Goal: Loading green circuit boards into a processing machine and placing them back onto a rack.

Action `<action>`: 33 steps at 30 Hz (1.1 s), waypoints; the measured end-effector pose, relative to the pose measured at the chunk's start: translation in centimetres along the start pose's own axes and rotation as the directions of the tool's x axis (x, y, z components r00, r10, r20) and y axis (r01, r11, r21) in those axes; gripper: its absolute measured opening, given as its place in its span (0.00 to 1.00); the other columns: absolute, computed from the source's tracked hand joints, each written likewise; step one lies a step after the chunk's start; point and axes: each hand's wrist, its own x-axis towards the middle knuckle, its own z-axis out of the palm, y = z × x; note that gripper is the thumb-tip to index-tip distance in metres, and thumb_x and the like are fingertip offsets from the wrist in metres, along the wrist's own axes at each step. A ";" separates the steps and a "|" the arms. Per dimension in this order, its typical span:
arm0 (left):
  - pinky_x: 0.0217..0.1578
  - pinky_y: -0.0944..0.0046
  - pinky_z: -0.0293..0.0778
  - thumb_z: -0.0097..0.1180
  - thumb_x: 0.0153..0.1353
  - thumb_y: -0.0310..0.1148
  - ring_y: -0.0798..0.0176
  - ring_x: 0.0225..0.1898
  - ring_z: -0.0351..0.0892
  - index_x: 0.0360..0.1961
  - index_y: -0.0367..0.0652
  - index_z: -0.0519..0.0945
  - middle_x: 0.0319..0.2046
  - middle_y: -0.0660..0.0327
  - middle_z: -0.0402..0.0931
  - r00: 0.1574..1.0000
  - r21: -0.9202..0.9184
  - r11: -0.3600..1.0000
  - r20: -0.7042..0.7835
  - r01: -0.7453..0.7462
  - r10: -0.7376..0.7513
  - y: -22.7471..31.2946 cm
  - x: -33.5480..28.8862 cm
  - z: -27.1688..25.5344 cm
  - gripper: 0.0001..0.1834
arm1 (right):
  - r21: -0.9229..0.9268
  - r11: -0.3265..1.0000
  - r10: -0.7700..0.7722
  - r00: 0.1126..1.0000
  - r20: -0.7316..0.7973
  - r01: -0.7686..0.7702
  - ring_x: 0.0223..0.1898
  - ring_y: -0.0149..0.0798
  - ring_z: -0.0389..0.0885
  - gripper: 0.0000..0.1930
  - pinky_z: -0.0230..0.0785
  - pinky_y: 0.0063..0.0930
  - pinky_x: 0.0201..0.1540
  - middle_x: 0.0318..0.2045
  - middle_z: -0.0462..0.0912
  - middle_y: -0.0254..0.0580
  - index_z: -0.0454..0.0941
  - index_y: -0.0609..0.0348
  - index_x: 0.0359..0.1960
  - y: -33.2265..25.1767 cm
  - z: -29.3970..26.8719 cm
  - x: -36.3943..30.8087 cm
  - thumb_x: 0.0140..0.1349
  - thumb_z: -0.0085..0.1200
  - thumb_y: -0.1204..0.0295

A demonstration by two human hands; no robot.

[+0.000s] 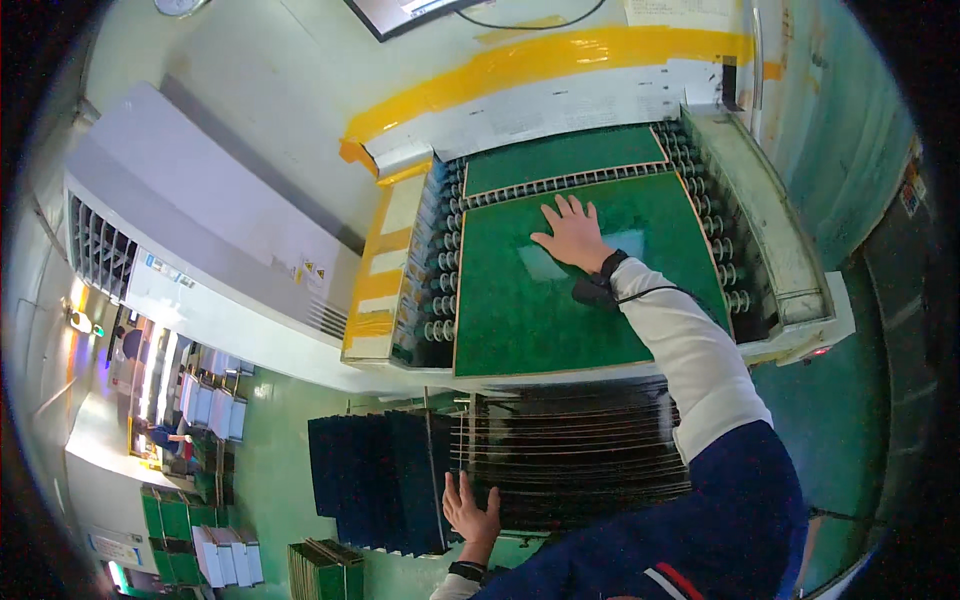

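Resting the right hand flat, with fingers spread, on the far half of a green panel — glossy, rectangular, patched with pale glare, thinly edged in tan. Lying between 2 rows of wheels, just short of a 2nd panel. Holding the left hand by the near dark rack, with fingers apart — cannot tell whether touching. Spreading left: green floor.
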 end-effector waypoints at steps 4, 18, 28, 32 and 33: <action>0.65 0.43 0.55 0.61 0.58 0.53 0.39 0.66 0.59 0.66 0.47 0.70 0.70 0.50 0.57 1.000 -0.042 0.999 -0.006 0.003 -0.003 0.0 0.1 0.1 0.38 | 0.005 1.000 0.002 1.000 -0.001 -0.002 0.71 0.61 0.55 0.37 0.45 0.66 0.68 0.69 0.62 0.57 0.67 0.53 0.66 0.6 -0.1 0.5 0.63 0.48 0.40; 0.63 0.43 0.59 0.63 0.59 0.49 0.39 0.65 0.62 0.67 0.47 0.67 0.69 0.48 0.59 0.990 -0.026 0.990 -0.041 -0.136 0.135 -1.9 -0.2 1.1 0.38 | 0.238 0.948 0.026 0.793 0.609 -0.214 0.32 0.56 0.82 0.31 0.73 0.49 0.38 0.29 0.83 0.52 0.81 0.62 0.46 5.5 -12.2 -7.5 0.67 0.46 0.43; 0.62 0.45 0.58 0.64 0.58 0.44 0.46 0.62 0.66 0.58 0.45 0.76 0.59 0.54 0.71 0.898 -0.117 0.894 0.041 -0.432 0.439 4.5 5.9 -2.5 0.29 | -0.050 0.981 -0.186 0.980 0.074 0.190 0.63 0.53 0.69 0.26 0.63 0.45 0.63 0.59 0.75 0.49 0.76 0.53 0.59 9.3 -16.1 -29.4 0.63 0.55 0.52; 0.63 0.45 0.57 0.60 0.61 0.46 0.48 0.62 0.66 0.59 0.46 0.76 0.59 0.54 0.71 0.787 -0.235 0.798 0.165 -0.554 0.595 12.2 7.6 -1.8 0.27 | 0.134 0.987 -0.096 0.995 0.023 0.092 0.66 0.49 0.64 0.25 0.61 0.42 0.65 0.63 0.72 0.47 0.73 0.52 0.62 8.8 -18.1 -31.2 0.65 0.57 0.59; 0.63 0.45 0.57 0.59 0.62 0.46 0.47 0.62 0.66 0.59 0.46 0.76 0.60 0.54 0.71 0.761 -0.252 0.779 0.186 -0.575 0.622 13.5 7.9 -1.3 0.27 | 0.194 0.978 -0.074 0.997 -0.008 0.075 0.66 0.50 0.65 0.25 0.61 0.42 0.65 0.63 0.72 0.48 0.73 0.52 0.62 8.6 -19.0 -31.8 0.65 0.57 0.60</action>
